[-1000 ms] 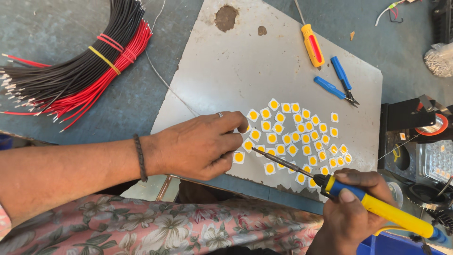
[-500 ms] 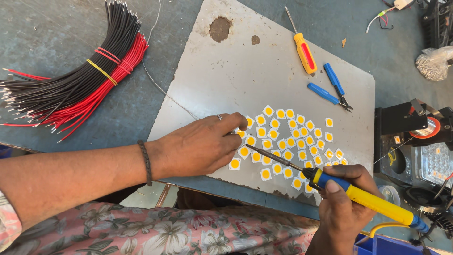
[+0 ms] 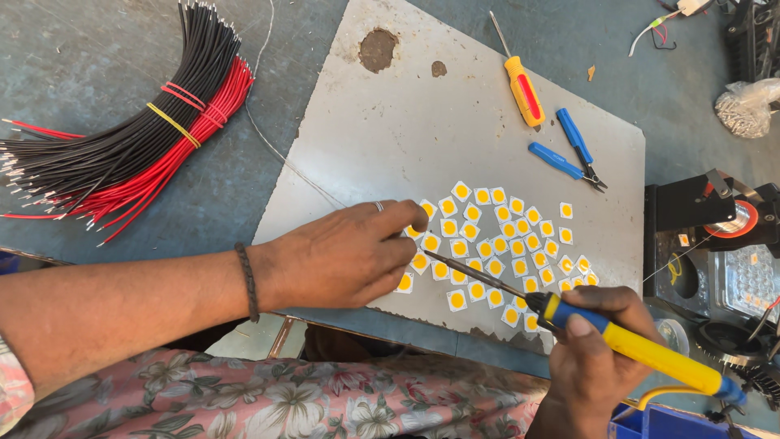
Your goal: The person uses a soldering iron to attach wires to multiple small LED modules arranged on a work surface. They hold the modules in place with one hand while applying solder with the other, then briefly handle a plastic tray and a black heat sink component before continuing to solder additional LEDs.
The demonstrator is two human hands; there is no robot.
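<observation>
The left hand [image 3: 341, 256] lies knuckles-up on the grey, rust-spotted metal sheet [image 3: 406, 138], fingers curled loosely w/ the forefinger tip pressed down at the near-left edge of the cluster of small white square chips with round yellow centres [image 3: 500, 244]. A thin bare wire [image 3: 284, 158] runs in under those fingers from the upper left; whether they pinch it can't be told, since the fingertips hide the contact. A dark braided band sits on that wrist.

The right hand [image 3: 597, 358] is closed tight around the yellow-handled soldering iron with a blue collar [image 3: 630, 345], thumb on top. The iron's dark metal tip [image 3: 463, 270] points up-left, ending just beside the left forefinger, right over the chips nearest it.

The chips spread from the left fingertips out to the right, mostly touching or near each other in rough rows, a few strays apart at the far-right side.

Beyond the fingers, further up the sheet: an orange-and-yellow-handled screwdriver [image 3: 520, 85] & blue-handled small cutters [image 3: 573, 154], both well apart from the hands. Left of the left arm, off the sheet on the blue-grey bench top [image 3: 97, 49], lies a bundle of black and red wires tied with yellow and red bands [image 3: 130, 154], stripped ends pointing left. Right of the sheet stands a black fixture with an orange ring [image 3: 715, 223]. Floral-patterned fabric [image 3: 284, 402] shows below the arms.
</observation>
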